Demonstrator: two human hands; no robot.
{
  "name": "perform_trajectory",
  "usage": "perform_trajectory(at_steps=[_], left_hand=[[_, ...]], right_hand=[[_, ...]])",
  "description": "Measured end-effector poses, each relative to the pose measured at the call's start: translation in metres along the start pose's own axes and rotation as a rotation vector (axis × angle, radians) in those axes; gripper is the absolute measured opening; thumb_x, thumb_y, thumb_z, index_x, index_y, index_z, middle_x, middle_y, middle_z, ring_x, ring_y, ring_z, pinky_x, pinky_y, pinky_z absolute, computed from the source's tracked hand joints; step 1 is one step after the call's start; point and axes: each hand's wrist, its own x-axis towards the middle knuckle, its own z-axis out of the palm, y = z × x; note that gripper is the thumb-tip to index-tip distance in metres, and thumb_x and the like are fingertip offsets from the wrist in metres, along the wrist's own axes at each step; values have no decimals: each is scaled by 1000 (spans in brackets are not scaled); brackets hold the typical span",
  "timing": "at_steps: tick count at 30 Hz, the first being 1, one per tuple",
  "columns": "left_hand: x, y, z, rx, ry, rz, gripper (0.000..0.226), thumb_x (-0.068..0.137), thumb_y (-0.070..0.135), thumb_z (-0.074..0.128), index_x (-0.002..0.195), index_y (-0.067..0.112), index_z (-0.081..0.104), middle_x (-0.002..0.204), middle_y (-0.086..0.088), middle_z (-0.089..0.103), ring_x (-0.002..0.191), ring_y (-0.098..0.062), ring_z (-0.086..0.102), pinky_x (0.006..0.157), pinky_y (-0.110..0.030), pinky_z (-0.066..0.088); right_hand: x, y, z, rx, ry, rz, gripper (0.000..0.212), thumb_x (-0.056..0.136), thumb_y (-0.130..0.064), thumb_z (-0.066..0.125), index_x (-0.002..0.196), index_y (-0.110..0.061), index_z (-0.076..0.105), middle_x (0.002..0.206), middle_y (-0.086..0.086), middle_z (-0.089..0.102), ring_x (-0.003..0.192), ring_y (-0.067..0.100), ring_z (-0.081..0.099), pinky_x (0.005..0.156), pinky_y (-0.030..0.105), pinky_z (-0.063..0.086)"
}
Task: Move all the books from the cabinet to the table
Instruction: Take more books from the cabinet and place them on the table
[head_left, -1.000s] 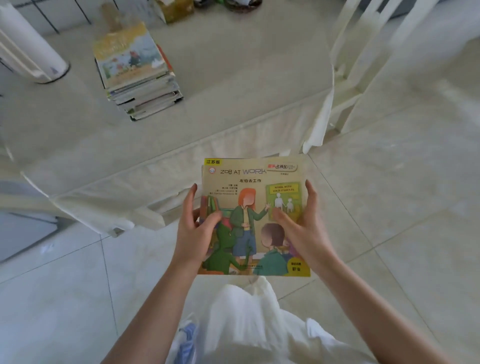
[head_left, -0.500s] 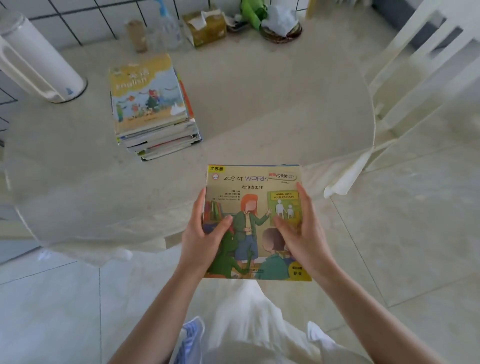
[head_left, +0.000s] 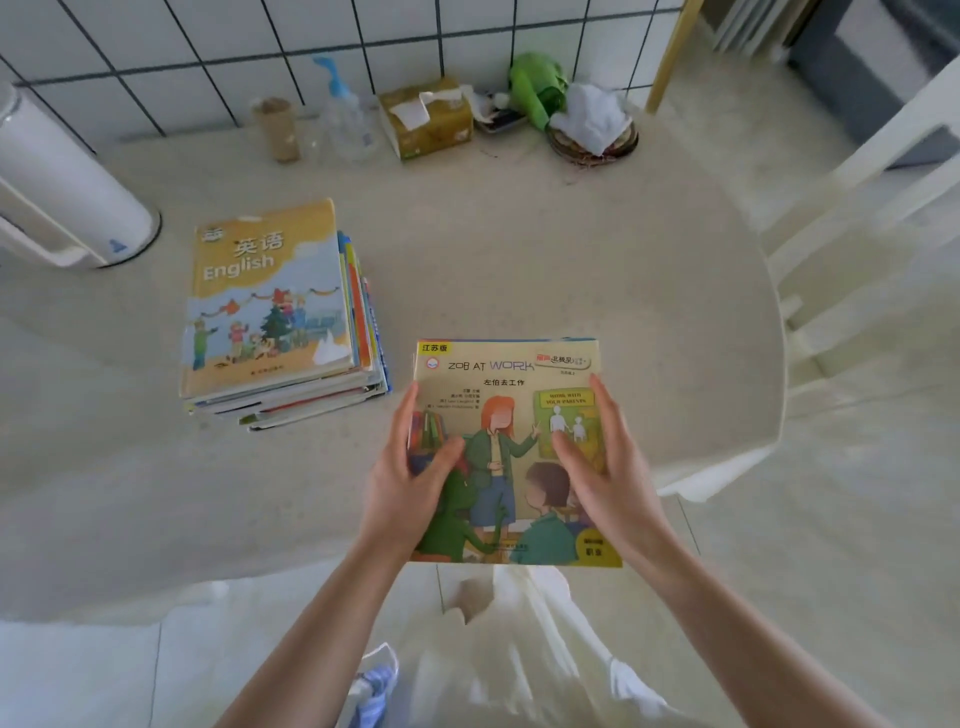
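Note:
I hold a thin stack of picture books (head_left: 511, 410), topped by "Zob at Work", over the near edge of the round cream table (head_left: 571, 260). My left hand (head_left: 410, 478) grips its left side, thumb on the cover. My right hand (head_left: 605, 467) grips its right side the same way. Left of it, on the table, lies a pile of books (head_left: 280, 322) with a yellow "English" textbook on top. The cabinet is out of view.
A white cylinder with a handle (head_left: 67, 187) stands at the table's far left. Along the tiled wall sit a cardboard roll (head_left: 275, 130), a clear spray bottle (head_left: 345, 114), a tissue box (head_left: 426, 117) and a basket with cloths (head_left: 592, 124). A white chair (head_left: 857, 218) stands at right.
I have come closer to the table. The books in my hands have moved forward from above the floor to above the table's near edge. My grip is unchanged.

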Motion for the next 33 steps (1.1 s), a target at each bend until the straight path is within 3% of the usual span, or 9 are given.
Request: perform_trajectory(at_steps=[7,10,14,17,20,24,26,29,33], left_hand=[[45,17,28,-121,71,-22,60,96,10,55,136,51,35,126,13,59,107,-15,66,84,-53,57],[59,29,35,-172,65,12,66,95,-2,54,143,34,26,123,-4,63,95,-16,71,79,-47,60],[74,35,38,-215,111,-36,87,92,-9,54,149,39,9,128,-7,58,111,-17,64,80,-38,60],[82,40,40,-123,107,-6,91,91,-13,51,152,32,1,139,-6,48,114,-3,60,89,-40,57],[89,36,39,-71,143,11,100,88,-17,52,153,30,-6,142,-3,42,118,0,56,95,-41,53],[95,25,34,-21,141,31,90,81,-26,50,151,12,7,123,0,52,111,1,58,84,-22,56],[95,17,31,52,171,62,82,81,-22,54,146,1,12,120,-6,51,109,-2,57,84,-17,54],[91,6,23,166,195,151,84,82,2,62,147,4,9,137,-17,43,126,-27,48,103,-42,47],[83,-8,18,280,241,213,87,82,-1,70,147,4,13,143,27,30,129,-22,45,106,-50,42]], right_hand=[[80,-14,-32,-90,-152,-58,87,72,-35,56,140,-62,10,134,-13,52,116,23,56,95,54,48],[112,-20,-44,-79,-217,-65,98,69,-27,62,142,-57,2,132,-15,52,118,22,55,96,55,47],[144,-22,-51,-1,-288,4,109,61,-30,69,144,-49,2,136,-12,44,127,18,48,99,52,47],[164,-27,-48,-12,-308,9,73,64,-7,64,119,-49,42,119,-8,43,123,21,48,92,49,52],[177,-24,-44,23,-339,-34,69,63,3,61,105,-48,40,118,-1,51,115,19,54,87,47,55],[177,-19,-40,3,-361,-168,74,69,12,65,122,-28,33,112,-8,57,106,1,57,78,15,52],[175,-14,-35,-12,-326,-224,76,66,15,68,119,-29,35,109,-9,55,103,-3,55,79,17,51],[171,4,-24,-51,-257,-295,77,63,17,70,118,-26,37,108,-20,48,102,-15,50,87,15,46],[162,20,-16,-93,-211,-352,91,66,11,75,123,-48,34,113,-24,54,107,-8,53,93,10,39]])
